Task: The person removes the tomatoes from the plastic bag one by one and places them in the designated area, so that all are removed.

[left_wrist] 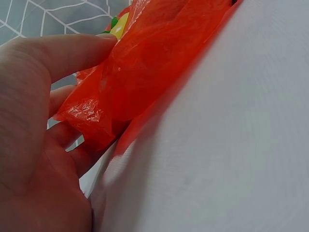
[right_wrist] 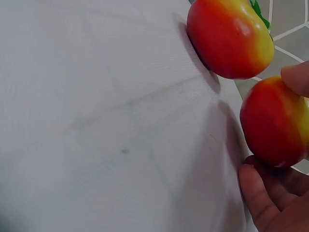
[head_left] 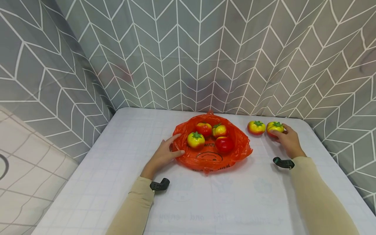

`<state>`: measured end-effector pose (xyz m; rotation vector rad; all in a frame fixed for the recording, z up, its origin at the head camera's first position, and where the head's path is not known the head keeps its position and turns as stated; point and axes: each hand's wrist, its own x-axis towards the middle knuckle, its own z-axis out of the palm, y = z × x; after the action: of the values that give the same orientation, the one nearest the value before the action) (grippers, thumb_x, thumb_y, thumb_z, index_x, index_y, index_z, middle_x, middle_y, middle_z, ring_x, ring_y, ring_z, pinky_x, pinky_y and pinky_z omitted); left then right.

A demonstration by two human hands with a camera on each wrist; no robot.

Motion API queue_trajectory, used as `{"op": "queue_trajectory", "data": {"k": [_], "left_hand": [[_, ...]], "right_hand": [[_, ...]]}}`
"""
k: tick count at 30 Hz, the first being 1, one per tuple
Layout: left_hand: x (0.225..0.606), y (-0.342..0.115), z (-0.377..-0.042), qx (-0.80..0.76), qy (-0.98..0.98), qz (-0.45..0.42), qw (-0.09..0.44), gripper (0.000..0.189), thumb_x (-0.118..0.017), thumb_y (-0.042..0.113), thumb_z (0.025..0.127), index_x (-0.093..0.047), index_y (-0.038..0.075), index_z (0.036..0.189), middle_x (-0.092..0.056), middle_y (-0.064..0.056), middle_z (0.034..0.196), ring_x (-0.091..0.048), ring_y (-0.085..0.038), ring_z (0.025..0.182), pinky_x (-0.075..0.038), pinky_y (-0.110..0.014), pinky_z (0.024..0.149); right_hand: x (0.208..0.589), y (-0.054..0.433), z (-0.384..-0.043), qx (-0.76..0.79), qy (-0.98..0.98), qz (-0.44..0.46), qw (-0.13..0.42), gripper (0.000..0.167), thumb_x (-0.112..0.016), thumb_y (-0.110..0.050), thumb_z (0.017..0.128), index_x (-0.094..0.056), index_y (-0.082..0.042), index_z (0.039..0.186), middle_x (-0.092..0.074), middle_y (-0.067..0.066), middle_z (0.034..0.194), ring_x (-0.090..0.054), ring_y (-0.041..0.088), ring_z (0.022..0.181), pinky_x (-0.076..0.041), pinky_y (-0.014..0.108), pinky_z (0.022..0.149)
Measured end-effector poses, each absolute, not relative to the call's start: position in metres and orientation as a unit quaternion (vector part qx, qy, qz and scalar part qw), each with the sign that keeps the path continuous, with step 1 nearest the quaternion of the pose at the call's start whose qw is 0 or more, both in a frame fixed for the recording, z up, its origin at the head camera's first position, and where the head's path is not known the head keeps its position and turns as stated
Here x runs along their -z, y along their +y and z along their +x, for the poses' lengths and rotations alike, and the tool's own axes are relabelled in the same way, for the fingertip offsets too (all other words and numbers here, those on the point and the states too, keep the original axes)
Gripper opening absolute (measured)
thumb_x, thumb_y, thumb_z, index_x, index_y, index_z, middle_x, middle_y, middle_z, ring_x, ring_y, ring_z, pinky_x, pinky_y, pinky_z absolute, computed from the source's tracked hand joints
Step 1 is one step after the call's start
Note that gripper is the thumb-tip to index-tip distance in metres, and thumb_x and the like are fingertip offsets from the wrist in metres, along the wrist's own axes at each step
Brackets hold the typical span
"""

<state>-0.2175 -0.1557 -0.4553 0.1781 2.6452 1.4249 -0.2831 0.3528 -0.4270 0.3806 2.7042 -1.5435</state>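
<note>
A red plastic bag (head_left: 210, 160) lies spread open on the table, with several red-and-yellow tomatoes (head_left: 195, 140) inside. At its left side, my left hand (head_left: 164, 151) holds the bag's edge, and the left wrist view has the thin red film (left_wrist: 140, 63) between thumb and fingers. Over at the right, my right hand (head_left: 289, 142) grips a tomato (head_left: 275, 128) with a green leafy top. Thumb and fingers lie on opposite sides of this tomato (right_wrist: 273, 123) in the right wrist view. Just left of it, another tomato (head_left: 256, 128) rests on the table.
A white cloth with faint printing covers the table (head_left: 235, 199). Behind the table's back edge hangs a grey curtain (head_left: 188, 58) with white chevron lines, and it continues along both sides. Tiled floor (head_left: 26, 176) shows at the lower left.
</note>
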Motion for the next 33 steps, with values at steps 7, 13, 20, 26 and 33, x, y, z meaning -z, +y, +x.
{"op": "queue_trajectory", "data": {"k": [7,13,20,26,33], "left_hand": [[0.4544,-0.1554,-0.2149,-0.475,0.875,0.054,0.070,0.073,-0.074,0.040,0.087,-0.041,0.038,0.152,-0.033,-0.004,0.161,-0.001,-0.047,0.150,-0.013,-0.075,0.109],[0.4532,-0.1558,-0.2147,-0.474,0.876,0.056,0.066,0.073,-0.074,0.040,0.087,-0.041,0.039,0.152,-0.034,-0.004,0.160,-0.002,-0.047,0.150,-0.013,-0.075,0.110],[0.4531,-0.1552,-0.2152,-0.473,0.877,0.051,0.069,0.073,-0.075,0.040,0.086,-0.042,0.040,0.151,-0.033,-0.003,0.161,-0.001,-0.047,0.150,-0.014,-0.076,0.108],[0.4524,-0.1543,-0.2154,-0.469,0.879,0.049,0.068,0.073,-0.075,0.041,0.086,-0.042,0.041,0.151,-0.034,-0.003,0.161,-0.002,-0.047,0.150,-0.013,-0.076,0.109],[0.4535,-0.1541,-0.2165,-0.471,0.878,0.058,0.065,0.073,-0.075,0.042,0.086,-0.042,0.039,0.151,-0.034,-0.004,0.160,-0.002,-0.048,0.149,-0.012,-0.076,0.109]], "right_hand": [[0.4314,0.3524,-0.2851,0.478,0.869,0.129,0.002,0.090,-0.053,-0.049,0.100,-0.002,-0.006,0.160,-0.015,0.033,0.160,-0.026,0.050,0.141,-0.029,0.061,0.113],[0.4322,0.3525,-0.2870,0.474,0.872,0.125,0.005,0.091,-0.052,-0.051,0.100,0.000,-0.007,0.160,-0.013,0.032,0.160,-0.023,0.051,0.143,-0.028,0.062,0.113],[0.4321,0.3530,-0.2856,0.456,0.884,0.107,0.016,0.095,-0.051,-0.055,0.099,0.002,-0.003,0.159,-0.012,0.035,0.159,-0.022,0.054,0.142,-0.028,0.063,0.112],[0.4305,0.3531,-0.2834,0.448,0.890,0.088,0.024,0.097,-0.051,-0.056,0.099,0.003,-0.002,0.159,-0.010,0.036,0.159,-0.021,0.054,0.141,-0.027,0.064,0.111],[0.4302,0.3530,-0.2797,0.433,0.897,0.084,0.028,0.100,-0.049,-0.059,0.098,0.005,0.000,0.158,-0.007,0.036,0.159,-0.017,0.055,0.142,-0.023,0.066,0.112]]}}
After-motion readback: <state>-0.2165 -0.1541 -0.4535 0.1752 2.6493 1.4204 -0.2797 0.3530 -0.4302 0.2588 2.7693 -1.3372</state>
